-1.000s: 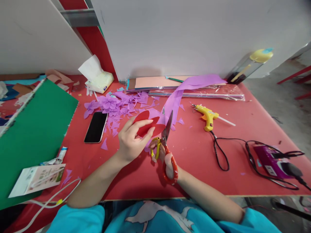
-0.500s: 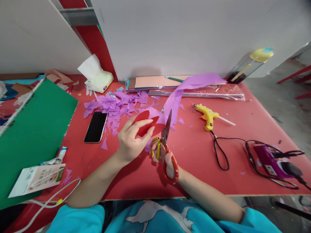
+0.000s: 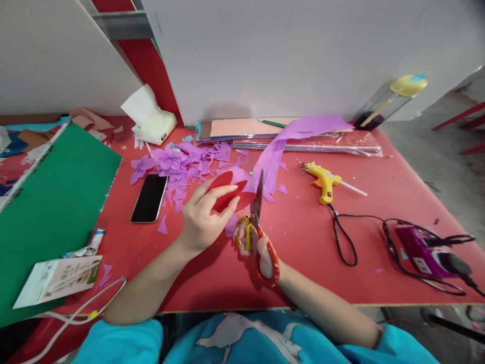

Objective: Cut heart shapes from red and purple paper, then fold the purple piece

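Note:
Red petal-shaped paper point(image 3: 247, 200) is pinched between the thumb and fingers of my left hand point(image 3: 204, 212), together with a piece of purple paper point(image 3: 238, 175) behind it. My right hand point(image 3: 263, 247) grips a pair of scissors point(image 3: 257, 202) with one red handle loop and one yellow one. The blades point up and away from me, parted, just right of the red paper's edge. From near the blades a long purple paper strip point(image 3: 273, 156) runs back to the right. Purple cut flowers and scraps point(image 3: 182, 162) lie beyond my left hand.
A phone point(image 3: 149, 198) lies left of my left hand, beside a green board point(image 3: 56, 202). A tissue pack point(image 3: 155, 126) and wrapped paper sheets point(image 3: 242, 127) sit at the back. To the right are a yellow glue gun point(image 3: 324, 183) and a purple power box point(image 3: 420, 253).
The scissors have shifted and turned slightly, with the blade tip a little further left. My left hand has moved very slightly left, still holding the paper.

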A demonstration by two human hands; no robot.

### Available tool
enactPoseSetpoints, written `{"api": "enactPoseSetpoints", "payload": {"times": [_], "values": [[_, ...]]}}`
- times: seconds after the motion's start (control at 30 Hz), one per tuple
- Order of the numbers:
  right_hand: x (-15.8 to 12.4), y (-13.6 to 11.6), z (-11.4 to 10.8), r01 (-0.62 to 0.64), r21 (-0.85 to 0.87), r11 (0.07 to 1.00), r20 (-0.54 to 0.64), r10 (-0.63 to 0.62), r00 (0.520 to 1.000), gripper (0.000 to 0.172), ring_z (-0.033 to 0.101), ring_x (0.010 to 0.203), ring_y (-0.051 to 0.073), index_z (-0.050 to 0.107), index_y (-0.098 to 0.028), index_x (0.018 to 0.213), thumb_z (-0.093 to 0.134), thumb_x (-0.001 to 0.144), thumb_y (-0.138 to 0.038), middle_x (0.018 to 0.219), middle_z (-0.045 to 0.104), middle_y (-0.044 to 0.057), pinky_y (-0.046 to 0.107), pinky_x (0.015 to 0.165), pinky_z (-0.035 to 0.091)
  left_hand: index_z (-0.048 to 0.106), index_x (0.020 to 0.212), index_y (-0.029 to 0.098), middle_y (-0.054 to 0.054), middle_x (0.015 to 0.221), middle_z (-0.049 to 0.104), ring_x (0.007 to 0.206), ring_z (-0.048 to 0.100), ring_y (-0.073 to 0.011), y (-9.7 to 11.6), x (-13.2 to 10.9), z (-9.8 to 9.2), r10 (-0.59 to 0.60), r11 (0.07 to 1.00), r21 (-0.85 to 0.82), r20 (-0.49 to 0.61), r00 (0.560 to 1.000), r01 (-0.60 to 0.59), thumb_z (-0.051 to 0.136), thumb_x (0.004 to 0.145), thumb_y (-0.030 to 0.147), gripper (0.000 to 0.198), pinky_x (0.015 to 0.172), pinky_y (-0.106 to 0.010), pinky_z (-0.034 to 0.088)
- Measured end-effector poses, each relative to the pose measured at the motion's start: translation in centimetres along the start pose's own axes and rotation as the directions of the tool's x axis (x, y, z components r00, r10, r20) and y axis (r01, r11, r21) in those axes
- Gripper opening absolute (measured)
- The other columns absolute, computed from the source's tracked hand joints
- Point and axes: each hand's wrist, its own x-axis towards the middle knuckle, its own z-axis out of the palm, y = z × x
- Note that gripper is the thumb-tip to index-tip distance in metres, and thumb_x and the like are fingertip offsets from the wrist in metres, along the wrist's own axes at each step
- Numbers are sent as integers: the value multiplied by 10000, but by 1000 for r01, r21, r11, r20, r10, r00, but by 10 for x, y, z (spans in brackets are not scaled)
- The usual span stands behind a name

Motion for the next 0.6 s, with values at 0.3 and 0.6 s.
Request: {"api": "enactPoseSetpoints", "payload": {"times": [0.3,0.6], "values": [[-2,2,-1,-45,-11,999,-25,45,999,541,297,419,78,426,-207,719,331,787,-735,583,361,-40,223,386,231,632,889,174,8,785,698,764,666,-134,-4,4,-4,27,1000,5,43,999,-27,708,706,121,205,722,-235,554],[1,-8,3,-135,-34,990,-42,134,990,566,260,373,66,371,-214,643,360,741,-771,507,316,-64,210,331,192,638,916,175,1,829,703,797,667,-138,-7,9,-8,-33,999,-6,104,994,34,689,723,139,204,718,-234,551]]}}
